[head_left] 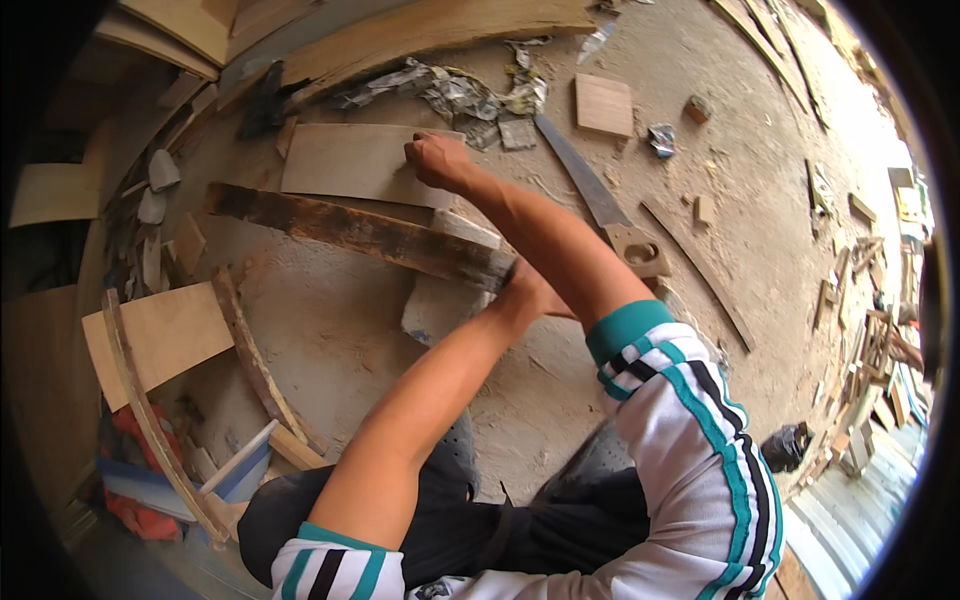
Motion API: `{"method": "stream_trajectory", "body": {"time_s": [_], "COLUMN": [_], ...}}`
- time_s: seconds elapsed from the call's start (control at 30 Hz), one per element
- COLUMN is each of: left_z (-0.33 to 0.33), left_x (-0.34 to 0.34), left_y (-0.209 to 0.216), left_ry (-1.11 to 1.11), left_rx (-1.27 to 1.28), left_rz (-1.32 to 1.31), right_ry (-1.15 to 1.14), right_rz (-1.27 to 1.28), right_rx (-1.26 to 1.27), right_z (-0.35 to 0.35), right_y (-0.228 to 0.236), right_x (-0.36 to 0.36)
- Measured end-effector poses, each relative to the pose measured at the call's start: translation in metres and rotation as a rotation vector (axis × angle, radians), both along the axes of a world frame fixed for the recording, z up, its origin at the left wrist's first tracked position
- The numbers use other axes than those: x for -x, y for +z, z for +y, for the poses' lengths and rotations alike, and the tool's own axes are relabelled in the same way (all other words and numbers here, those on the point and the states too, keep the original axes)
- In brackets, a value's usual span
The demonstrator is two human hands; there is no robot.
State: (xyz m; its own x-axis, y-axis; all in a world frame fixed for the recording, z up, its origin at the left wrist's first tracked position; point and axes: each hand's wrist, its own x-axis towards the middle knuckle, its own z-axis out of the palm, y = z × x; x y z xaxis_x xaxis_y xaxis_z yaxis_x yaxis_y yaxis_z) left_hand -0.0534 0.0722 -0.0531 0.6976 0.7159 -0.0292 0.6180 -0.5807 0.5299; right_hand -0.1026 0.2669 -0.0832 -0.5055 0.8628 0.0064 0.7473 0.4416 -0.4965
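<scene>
My right hand (437,160) is closed in a fist at the right end of a pale thin board (345,165); whatever its fingers hold is hidden. Below that board, a dark, worn wooden beam (350,228) slants down to the right. My left hand (533,288) lies against the beam's near end, its fingers mostly hidden behind my right forearm, which crosses over it. Pale blocks (432,312) sit under the beam near that end. A handsaw (590,190) with a wooden handle lies on the ground just right of my right forearm.
A long plank (430,45) and crumpled paper (450,92) lie at the far side. A square wood piece (603,106) and a thin strip (697,275) are to the right. A frame with curved rails (250,355) stands at the left. Wood scraps (850,270) litter the right side.
</scene>
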Motion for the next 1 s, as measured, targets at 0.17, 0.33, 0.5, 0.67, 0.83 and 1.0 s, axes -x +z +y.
{"method": "stream_trajectory", "body": {"time_s": [0.17,0.33,0.5,0.67,0.83,1.0], "left_z": [0.019,0.023,0.013,-0.004,-0.002,0.008], "left_x": [0.016,-0.002,0.008,0.026,0.023,0.009], "left_y": [0.029,0.045,0.039,0.0,-0.011,0.026], "left_ry": [-0.093,-0.134,-0.037,0.048,-0.016,-0.06], "left_rx": [0.068,0.136,0.062,0.072,0.153,0.055], "left_rz": [0.112,0.232,-0.089,-0.268,-0.268,-0.006], "right_ry": [-0.144,-0.172,-0.044,0.077,0.085,0.055], "right_rz": [-0.17,-0.205,-0.075,-0.042,-0.009,-0.069], "right_rx": [0.257,0.195,0.226,0.111,0.014,0.071], "right_z": [-0.039,-0.062,-0.044,-0.029,-0.025,-0.027], "right_y": [0.049,0.043,0.022,0.007,-0.012,0.007], "right_x": [-0.09,-0.151,-0.076,0.0,0.012,-0.047]}}
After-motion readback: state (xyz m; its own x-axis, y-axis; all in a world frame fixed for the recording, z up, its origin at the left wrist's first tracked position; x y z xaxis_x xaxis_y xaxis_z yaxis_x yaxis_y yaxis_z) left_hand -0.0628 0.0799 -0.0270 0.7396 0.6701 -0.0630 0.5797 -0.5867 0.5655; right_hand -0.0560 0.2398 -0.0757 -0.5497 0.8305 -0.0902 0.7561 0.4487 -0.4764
